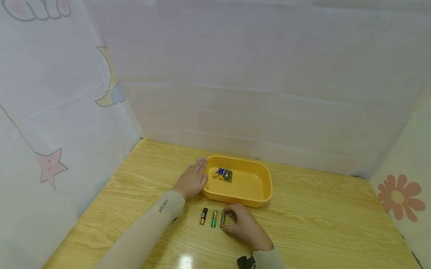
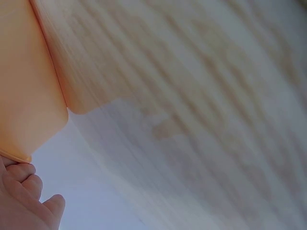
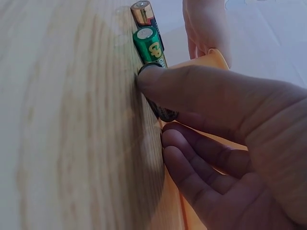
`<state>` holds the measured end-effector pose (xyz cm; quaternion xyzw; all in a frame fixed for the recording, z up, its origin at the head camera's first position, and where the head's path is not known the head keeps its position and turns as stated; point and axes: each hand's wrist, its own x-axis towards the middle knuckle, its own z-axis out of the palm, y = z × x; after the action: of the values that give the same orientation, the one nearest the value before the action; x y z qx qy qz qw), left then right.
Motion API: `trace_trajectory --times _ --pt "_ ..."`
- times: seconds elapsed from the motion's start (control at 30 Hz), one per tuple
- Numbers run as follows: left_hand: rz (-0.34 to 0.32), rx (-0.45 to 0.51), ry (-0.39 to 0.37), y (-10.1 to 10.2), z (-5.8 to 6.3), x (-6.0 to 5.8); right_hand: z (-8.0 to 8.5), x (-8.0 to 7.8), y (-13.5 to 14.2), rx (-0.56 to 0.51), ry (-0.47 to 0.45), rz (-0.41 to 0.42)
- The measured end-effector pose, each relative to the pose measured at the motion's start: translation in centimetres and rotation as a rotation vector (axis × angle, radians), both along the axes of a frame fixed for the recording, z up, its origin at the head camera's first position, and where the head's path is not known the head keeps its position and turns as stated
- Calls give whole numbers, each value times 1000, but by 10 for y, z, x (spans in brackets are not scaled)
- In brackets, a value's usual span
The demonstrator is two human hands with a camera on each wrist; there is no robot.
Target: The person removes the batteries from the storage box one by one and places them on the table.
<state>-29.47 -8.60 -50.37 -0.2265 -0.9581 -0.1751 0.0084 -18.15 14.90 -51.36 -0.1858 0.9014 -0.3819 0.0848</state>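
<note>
My right hand (image 1: 245, 226) pinches a dark, gold-toned battery (image 1: 223, 220) lengthwise on the table, index finger at its far end and thumb at its near end. In the right wrist view the thumb (image 3: 168, 86) covers much of it. To its left lie a green battery (image 1: 214, 218) and a black-and-copper battery (image 1: 203, 216), roughly parallel. Behind them stands a yellow tray (image 1: 247, 187); several batteries, among them a blue one (image 1: 222, 174), lie side by side in its left part. Along the tray's left rim rests my left hand (image 1: 192, 180), fingers extended and holding no battery.
The wood-grained table (image 1: 327, 219) extends to both sides of the tray. A pale sheet (image 1: 257, 92) hangs behind it, and printed sheets stand at left and right. A black strap (image 1: 245, 264) sits near the right cuff.
</note>
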Motion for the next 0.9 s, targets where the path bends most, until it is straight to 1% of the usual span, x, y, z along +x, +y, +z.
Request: trace_trajectory --times 0.23,0.33,0.6,0.8,0.9 --pt "-8 18 23 0 1 0 0 -1 1 7 18 9" --pt "-4 7 18 0 1 -1 0 -1 1 12 18 12" --pt "-3 11 23 -1 -1 -2 2 -3 2 13 -14 14" --pt "-5 10 25 0 -1 -1 5 0 2 -30 -59 -41" --pt "-5 9 26 0 -2 0 7 2 1 -40 -54 -72"
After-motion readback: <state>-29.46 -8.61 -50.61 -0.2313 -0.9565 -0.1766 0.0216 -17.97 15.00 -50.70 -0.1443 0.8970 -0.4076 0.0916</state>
